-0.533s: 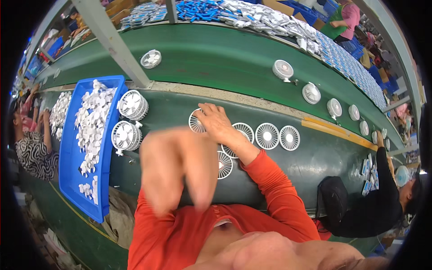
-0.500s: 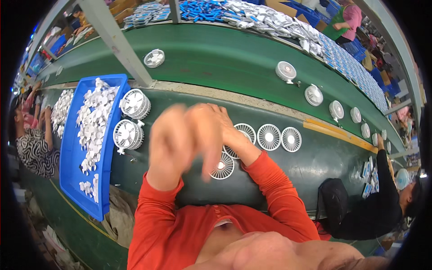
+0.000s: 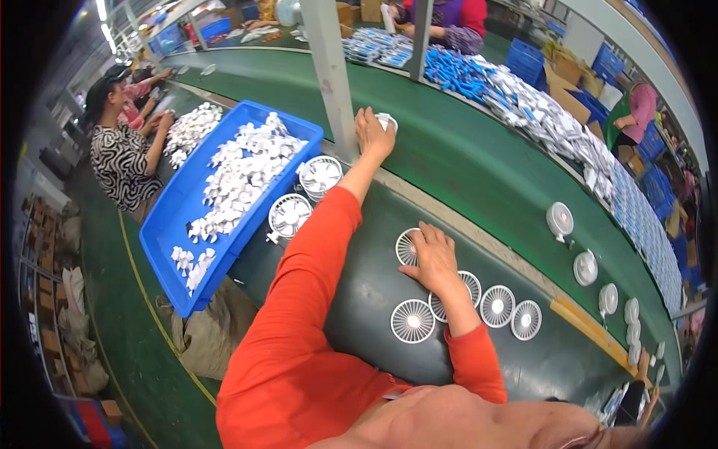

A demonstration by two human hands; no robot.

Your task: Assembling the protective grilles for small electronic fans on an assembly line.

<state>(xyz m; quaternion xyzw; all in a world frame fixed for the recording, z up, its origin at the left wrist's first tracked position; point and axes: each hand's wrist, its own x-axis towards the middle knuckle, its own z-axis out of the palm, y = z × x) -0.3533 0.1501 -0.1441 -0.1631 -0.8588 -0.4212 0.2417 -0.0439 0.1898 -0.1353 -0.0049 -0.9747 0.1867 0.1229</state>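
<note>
My left hand is stretched far out over the green belt, its fingers closed around a small white fan beside the metal post. The hand hides most of that fan. Nearer to me, my right hand lies with spread fingers at the edge of a round white fan grille on the dark green worktable. Under and beside my right wrist are more grilles, one partly covered, another grille to its left. Two fan heads with bare blades, one fan head nearer than the other fan head, stand left of my forearm.
A blue tray of white fan blades stands at the left. The metal post rises at the belt's near edge. Several white fans lie along the belt at the right. Co-workers sit at both sides; piled blue and white parts line the far side.
My hands, close together before, have parted. The left has reached forward onto the belt with a fan; the right has come back to a grille. The whole view has swung left.
</note>
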